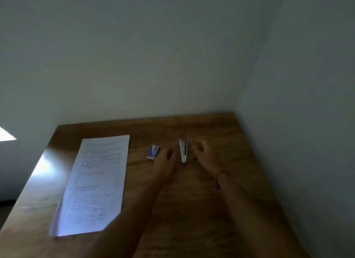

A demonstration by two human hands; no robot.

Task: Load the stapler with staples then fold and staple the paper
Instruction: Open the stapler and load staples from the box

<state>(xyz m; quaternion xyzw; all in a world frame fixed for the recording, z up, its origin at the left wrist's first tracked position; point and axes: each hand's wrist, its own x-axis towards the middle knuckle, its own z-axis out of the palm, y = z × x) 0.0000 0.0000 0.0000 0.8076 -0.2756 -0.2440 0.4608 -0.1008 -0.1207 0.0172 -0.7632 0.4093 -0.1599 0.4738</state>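
A small white stapler point(183, 152) lies on the wooden table point(192, 209), pointing away from me, its top seemingly lifted. My left hand point(165, 159) is just left of it and my right hand point(205, 154) just right of it, fingers loosely curled; the blur hides whether either touches it. A small blue and white staple box point(153, 152) sits beside my left hand. A handwritten sheet of paper point(94, 184) lies flat on the left of the table.
The table stands in a corner, with a pale wall behind it and another close along its right edge. Bright light falls on the table's left edge point(43, 167). A red band circles my right wrist point(221, 176).
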